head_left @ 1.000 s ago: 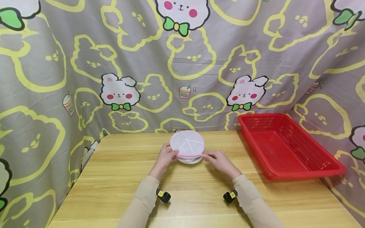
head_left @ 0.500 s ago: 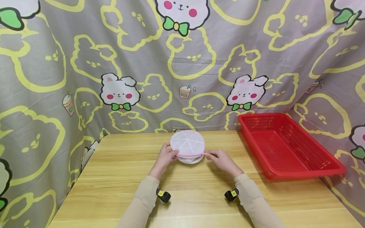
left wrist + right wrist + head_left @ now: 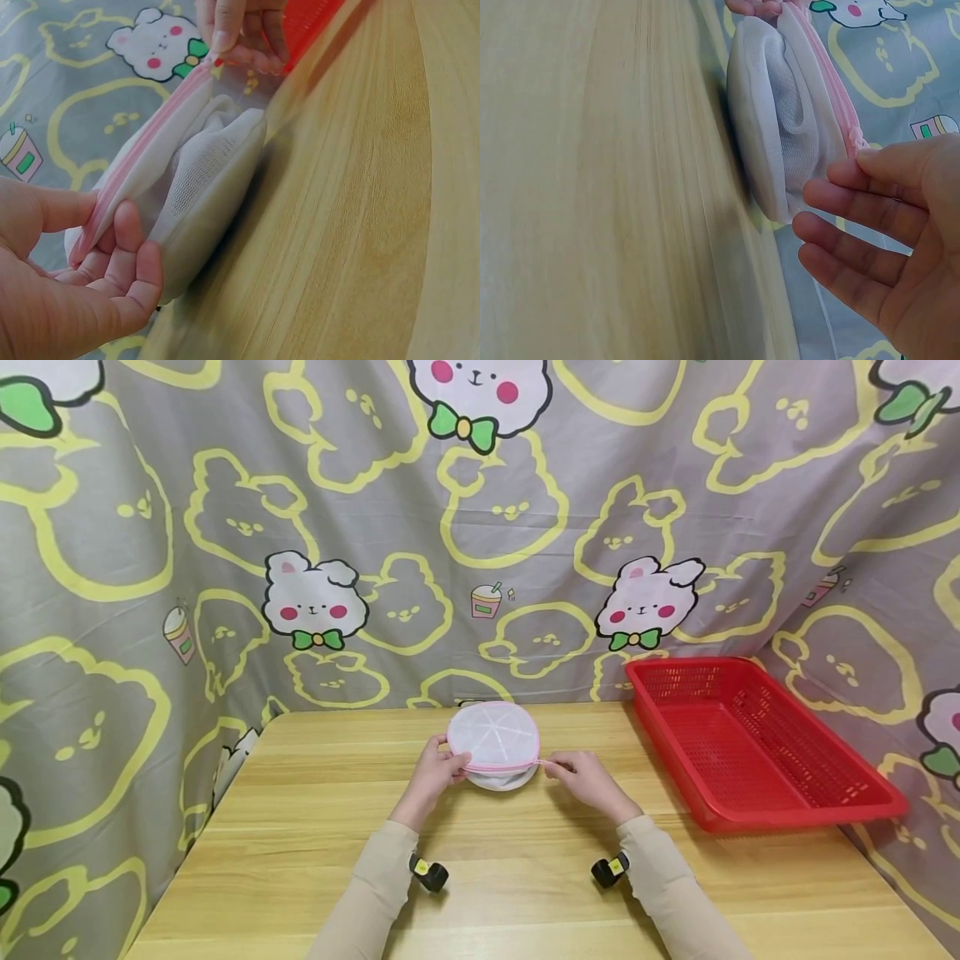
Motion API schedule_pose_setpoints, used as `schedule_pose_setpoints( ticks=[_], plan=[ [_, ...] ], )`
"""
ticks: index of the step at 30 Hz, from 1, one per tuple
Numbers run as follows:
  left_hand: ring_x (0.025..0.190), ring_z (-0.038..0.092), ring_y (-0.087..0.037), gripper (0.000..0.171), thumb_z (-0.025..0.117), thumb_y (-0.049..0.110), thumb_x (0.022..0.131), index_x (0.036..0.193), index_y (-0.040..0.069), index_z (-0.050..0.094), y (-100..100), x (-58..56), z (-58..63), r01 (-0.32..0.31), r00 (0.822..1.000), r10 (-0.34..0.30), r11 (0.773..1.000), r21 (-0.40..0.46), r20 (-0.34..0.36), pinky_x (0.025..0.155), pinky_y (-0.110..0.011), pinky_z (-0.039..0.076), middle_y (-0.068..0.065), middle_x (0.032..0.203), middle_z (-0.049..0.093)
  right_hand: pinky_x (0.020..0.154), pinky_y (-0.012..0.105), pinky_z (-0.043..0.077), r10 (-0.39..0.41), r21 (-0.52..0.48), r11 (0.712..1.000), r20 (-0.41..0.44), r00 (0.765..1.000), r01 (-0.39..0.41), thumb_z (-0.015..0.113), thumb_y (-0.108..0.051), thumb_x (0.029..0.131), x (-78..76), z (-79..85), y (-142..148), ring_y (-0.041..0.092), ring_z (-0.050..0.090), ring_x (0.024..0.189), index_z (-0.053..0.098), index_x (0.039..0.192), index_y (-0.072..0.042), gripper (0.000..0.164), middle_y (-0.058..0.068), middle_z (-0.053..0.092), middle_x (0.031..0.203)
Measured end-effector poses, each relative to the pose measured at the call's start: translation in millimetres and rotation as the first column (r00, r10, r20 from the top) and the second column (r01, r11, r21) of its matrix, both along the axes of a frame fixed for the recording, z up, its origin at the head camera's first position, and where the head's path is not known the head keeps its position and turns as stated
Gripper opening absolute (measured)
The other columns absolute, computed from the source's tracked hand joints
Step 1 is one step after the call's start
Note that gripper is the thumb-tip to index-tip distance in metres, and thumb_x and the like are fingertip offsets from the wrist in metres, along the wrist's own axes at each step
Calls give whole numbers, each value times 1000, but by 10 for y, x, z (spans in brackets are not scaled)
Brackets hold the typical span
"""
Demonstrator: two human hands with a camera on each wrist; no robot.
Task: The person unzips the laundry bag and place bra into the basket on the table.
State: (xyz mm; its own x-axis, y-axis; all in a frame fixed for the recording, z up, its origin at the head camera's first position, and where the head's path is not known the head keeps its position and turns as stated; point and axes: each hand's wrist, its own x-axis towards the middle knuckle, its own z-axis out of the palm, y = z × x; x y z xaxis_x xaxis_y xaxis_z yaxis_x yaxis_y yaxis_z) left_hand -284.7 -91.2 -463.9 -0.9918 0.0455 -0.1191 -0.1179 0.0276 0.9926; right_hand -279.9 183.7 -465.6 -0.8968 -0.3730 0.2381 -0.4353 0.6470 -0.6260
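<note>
A round white mesh laundry bag (image 3: 492,735) with pink trim lies near the back of the table, its lid tilted above a slack mesh side. My left hand (image 3: 437,774) grips its left edge; in the left wrist view the thumb presses on the pink zipper (image 3: 131,161) and the fingers curl beneath. At the opposite edge, my right hand (image 3: 585,781) pinches the end of the small pink zipper pull (image 3: 857,140) between thumb and forefinger. Its other fingers extend loosely beside the bag. The bag's underside is hidden.
A red perforated plastic basket (image 3: 787,814) stands on the right of the wooden table (image 3: 510,893). A grey cartoon-print curtain (image 3: 480,543) hangs behind the table and along both sides. A small black camera is strapped to each wrist.
My right hand has shifted slightly to the right, and the zipper pull now stretches out from the bag's edge. The left hand and the bag stay nearly in place.
</note>
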Motion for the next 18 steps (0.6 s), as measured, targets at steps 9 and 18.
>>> schedule_pose_setpoints(
  ticks=[9, 18],
  plan=[
    [65, 59, -12, 58, 62, 3, 92, 141, -5, 31, -2, 3, 4, -23, 1000, 23, 1000, -3, -1, 65, -23, 54, -6, 81, 58, 67, 25, 46, -15, 1, 1000, -14, 1000, 15, 61, -19, 96, -8, 0, 7, 9, 53, 71, 72, 86, -7, 19, 4, 70, 80],
    [66, 59, -12, 60, 62, 5, 93, 142, -5, 30, -36, -10, 7, -3, 1000, 3, 1000, -4, 1, 66, -23, 54, -6, 82, 60, 65, 24, 45, -33, 2, 999, -33, 999, 33, 60, -21, 96, -11, 2, 3, 10, 51, 69, 71, 83, -6, 22, 5, 68, 77]
  ],
)
